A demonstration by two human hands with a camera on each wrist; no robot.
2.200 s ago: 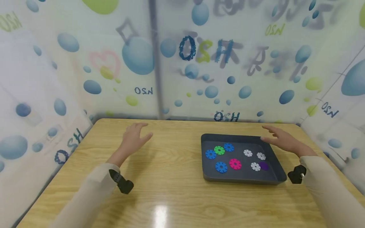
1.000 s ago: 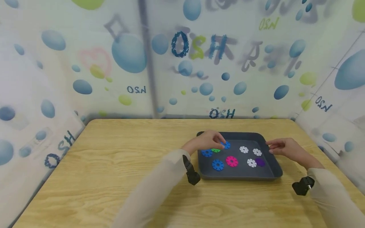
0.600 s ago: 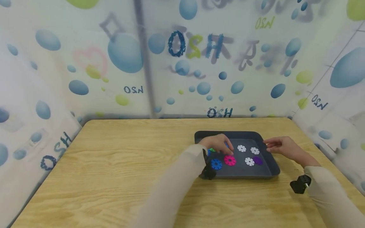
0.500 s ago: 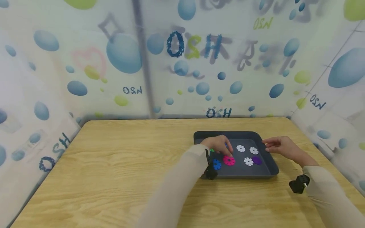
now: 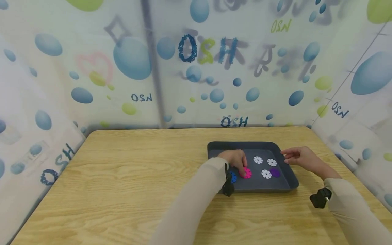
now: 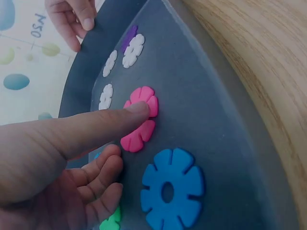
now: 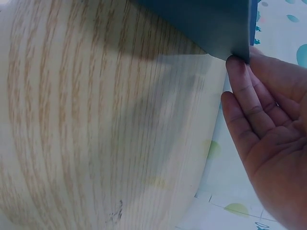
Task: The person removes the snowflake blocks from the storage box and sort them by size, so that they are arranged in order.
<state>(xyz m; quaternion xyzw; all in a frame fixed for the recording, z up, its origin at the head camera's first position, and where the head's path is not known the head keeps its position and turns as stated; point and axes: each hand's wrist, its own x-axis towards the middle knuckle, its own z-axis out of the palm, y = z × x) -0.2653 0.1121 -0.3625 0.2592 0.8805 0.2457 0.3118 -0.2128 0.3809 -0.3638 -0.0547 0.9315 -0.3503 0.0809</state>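
Note:
A dark grey tray (image 5: 254,187) on the table holds several slotted plastic discs. My left hand (image 5: 235,158) reaches in over its left half. In the left wrist view the thumb (image 6: 139,109) lies across the pink disc (image 6: 144,96); whether a hidden index finger pinches it is unclear. A blue disc (image 6: 172,191) lies just below, and part of a green disc (image 6: 111,221) shows behind the curled fingers. White discs (image 5: 258,160) and a purple disc (image 5: 275,173) lie to the right. My right hand (image 7: 278,115) holds the tray's right rim between thumb and fingertips.
The wooden table (image 5: 128,177) stretches left and in front of the tray. Patterned sheeting (image 5: 196,92) hangs behind it and along both sides. Black wrist cameras (image 5: 320,198) sit near the sleeves.
My left hand has moved from above the table's left side into the tray, down to the pink disc. The right hand has settled at the tray's right rim. The head view has shifted slightly.

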